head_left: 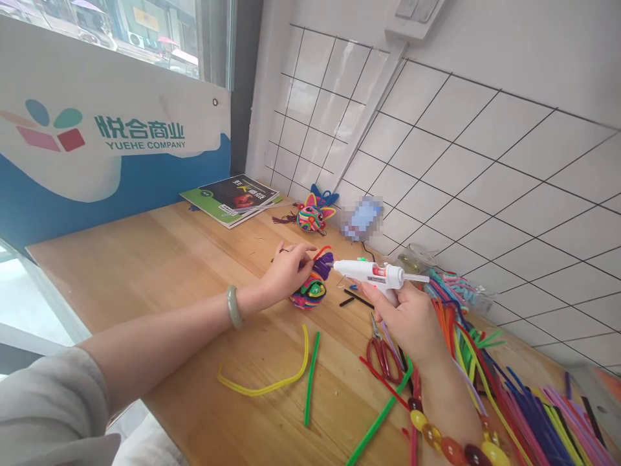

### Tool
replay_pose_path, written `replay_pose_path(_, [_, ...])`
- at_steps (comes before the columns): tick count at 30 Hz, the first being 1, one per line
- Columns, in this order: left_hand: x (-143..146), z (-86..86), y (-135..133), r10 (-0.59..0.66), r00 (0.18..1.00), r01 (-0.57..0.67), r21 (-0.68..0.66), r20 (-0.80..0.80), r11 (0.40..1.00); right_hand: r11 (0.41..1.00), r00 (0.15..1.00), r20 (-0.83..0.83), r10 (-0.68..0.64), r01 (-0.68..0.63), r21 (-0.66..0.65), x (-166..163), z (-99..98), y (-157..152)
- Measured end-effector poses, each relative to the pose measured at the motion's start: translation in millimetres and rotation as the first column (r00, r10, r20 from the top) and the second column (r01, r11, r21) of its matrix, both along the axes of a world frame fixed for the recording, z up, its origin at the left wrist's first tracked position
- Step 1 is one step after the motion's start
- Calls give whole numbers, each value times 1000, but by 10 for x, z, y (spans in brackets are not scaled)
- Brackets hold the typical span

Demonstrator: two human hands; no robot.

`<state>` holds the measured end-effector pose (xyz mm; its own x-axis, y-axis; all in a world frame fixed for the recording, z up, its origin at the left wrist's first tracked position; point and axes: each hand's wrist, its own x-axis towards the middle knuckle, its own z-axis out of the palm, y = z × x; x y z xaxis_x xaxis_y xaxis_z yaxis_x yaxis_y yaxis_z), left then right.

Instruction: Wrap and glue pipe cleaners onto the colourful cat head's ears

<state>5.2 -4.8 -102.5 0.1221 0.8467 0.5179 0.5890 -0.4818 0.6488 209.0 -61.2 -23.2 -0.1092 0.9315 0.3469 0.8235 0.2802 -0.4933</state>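
Observation:
My left hand pinches a multicoloured pipe-cleaner figure that rests on the wooden table; a jade bangle sits on that wrist. My right hand grips a white hot glue gun, held level with its nozzle pointing left at the top of the figure. A beaded bracelet circles my right wrist.
A finished colourful pipe-cleaner figure stands by the tiled wall. Red-handled scissors lie under my right forearm. Loose yellow and green pipe cleaners lie in front; a large heap fills the right. Booklets lie at the back.

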Motion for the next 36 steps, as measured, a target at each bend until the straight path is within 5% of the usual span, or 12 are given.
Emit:
replay_pose_path(15, [132, -1, -65, 54, 997, -50, 79, -49, 996, 988, 975, 222, 22, -56, 147, -40, -57, -4])
replay_pose_path(36, [141, 6, -89, 84, 992, -72, 119, -99, 990, 980, 963, 268, 13, -66, 190, -92, -100, 13])
